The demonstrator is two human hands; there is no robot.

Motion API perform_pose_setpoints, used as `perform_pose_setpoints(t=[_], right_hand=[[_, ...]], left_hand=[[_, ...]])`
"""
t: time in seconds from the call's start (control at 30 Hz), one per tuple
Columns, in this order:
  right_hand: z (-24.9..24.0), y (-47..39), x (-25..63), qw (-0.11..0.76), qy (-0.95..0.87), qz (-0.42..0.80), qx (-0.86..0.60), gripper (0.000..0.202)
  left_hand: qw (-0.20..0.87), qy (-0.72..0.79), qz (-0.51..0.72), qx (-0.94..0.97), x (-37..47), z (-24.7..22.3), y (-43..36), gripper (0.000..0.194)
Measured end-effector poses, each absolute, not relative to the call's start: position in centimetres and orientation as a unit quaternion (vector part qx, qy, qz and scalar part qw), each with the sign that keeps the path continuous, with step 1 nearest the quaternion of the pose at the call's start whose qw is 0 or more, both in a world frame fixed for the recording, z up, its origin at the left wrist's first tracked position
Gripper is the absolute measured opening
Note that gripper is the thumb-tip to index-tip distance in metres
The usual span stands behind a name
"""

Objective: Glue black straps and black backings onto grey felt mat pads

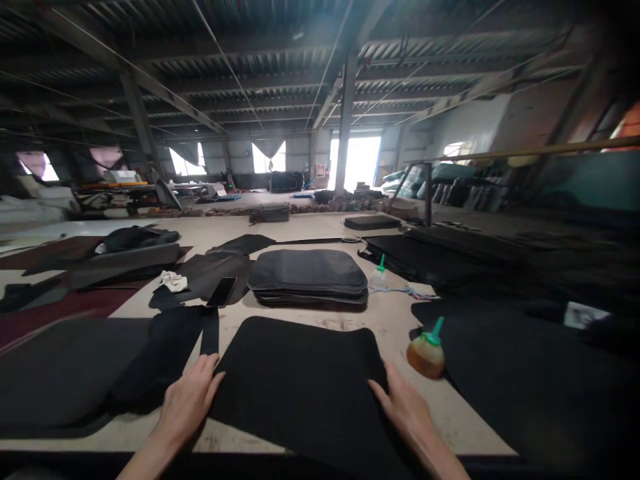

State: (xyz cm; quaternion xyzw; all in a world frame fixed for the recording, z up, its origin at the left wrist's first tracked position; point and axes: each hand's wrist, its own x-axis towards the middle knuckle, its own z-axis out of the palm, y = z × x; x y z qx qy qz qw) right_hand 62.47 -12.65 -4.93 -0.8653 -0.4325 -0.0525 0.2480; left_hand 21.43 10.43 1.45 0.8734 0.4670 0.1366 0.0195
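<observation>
A black floor-mat-like sheet [300, 380] with rounded far corners lies in front of me, its near end reaching past the table's front edge. My left hand [193, 393] grips its left edge, thumb on top. On the opposite edge, my right hand [404, 403] holds the sheet the same way, with some fingers hidden. Just beyond is a neat stack of similar dark mats [307, 277]. To the right of my right hand stands a squat bottle with a green nozzle [426, 353], part filled with amber liquid.
Dark sheets lie at the left [65, 373] and right [540, 373]. A phone [222, 292], a crumpled white cloth [173, 281] and a second green-nozzled bottle [380, 275] rest farther back. More mats [371, 222] lie near the far edge of the pale tabletop [245, 437].
</observation>
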Motion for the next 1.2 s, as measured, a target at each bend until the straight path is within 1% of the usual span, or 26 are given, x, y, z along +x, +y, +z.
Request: perform_pose_setpoints(t=[0.1, 0.2, 0.3, 0.37, 0.43, 0.47, 0.53, 0.63, 0.7, 0.8, 0.9, 1.03, 1.13, 1.2], right_hand=[[-4.6, -11.3, 62.8, 0.229, -0.445, -0.074, -0.863, 0.059], [-3.5, -9.7, 63.0, 0.202, -0.467, -0.185, -0.841, 0.06], [-3.6, -8.3, 62.6, 0.212, -0.516, -0.287, -0.779, 0.062], [-4.8, -7.8, 62.4, 0.217, -0.584, -0.296, -0.724, 0.059], [-6.6, -7.7, 62.4, 0.198, -0.669, -0.282, -0.659, 0.049], [-7.4, -7.8, 62.4, 0.186, -0.701, -0.275, -0.632, 0.048], [-8.5, -8.0, 62.5, 0.165, -0.729, -0.256, -0.613, 0.049], [-8.3, -8.0, 61.9, 0.155, -0.689, -0.225, -0.671, 0.048], [-7.5, -7.8, 61.1, 0.151, -0.652, -0.217, -0.711, 0.054], [-6.7, -7.6, 60.2, 0.146, -0.632, -0.218, -0.73, 0.061], [-6.7, -7.7, 60.0, 0.157, -0.629, -0.223, -0.728, 0.057], [-6.4, -7.7, 60.4, 0.181, -0.626, -0.245, -0.718, 0.05], [-4.5, -6.7, 59.9, 0.187, -0.621, -0.254, -0.718, 0.044], [-2.4, -5.4, 58.5, 0.193, -0.617, -0.256, -0.719, 0.038]], left_hand=[[0.013, 0.354, 0.147, 0.923, 24.5, 2.0, 9.9, 0.05], [0.036, 0.249, 0.117, 0.961, 27.4, 1.0, 9.7, 0.063], [0.069, 0.227, 0.085, 0.968, 28.6, -0.2, 9.9, 0.074], [0.09, 0.231, 0.078, 0.966, 28.7, -0.6, 10.1, 0.077], [0.099, 0.231, 0.077, 0.965, 28.5, -0.6, 10.1, 0.078], [0.098, 0.23, 0.078, 0.965, 28.4, -0.6, 10.1, 0.078], [0.088, 0.228, 0.084, 0.966, 28.3, -0.6, 10.1, 0.078], [0.063, 0.224, 0.106, 0.967, 28.4, -1.0, 10.1, 0.075], [0.044, 0.22, 0.126, 0.966, 28.4, -1.2, 10.1, 0.069], [0.026, 0.219, 0.154, 0.963, 28.3, -1.5, 9.9, 0.055], [0.017, 0.226, 0.196, 0.954, 28.1, -2.0, 9.9, 0.047], [-0.003, 0.248, 0.24, 0.939, 28.2, -1.9, 9.8, 0.041], [-0.019, 0.253, 0.273, 0.928, 28.9, 0.3, 7.9, 0.037], [-0.013, 0.208, 0.301, 0.93, 29.9, 2.6, 5.2, 0.039]])
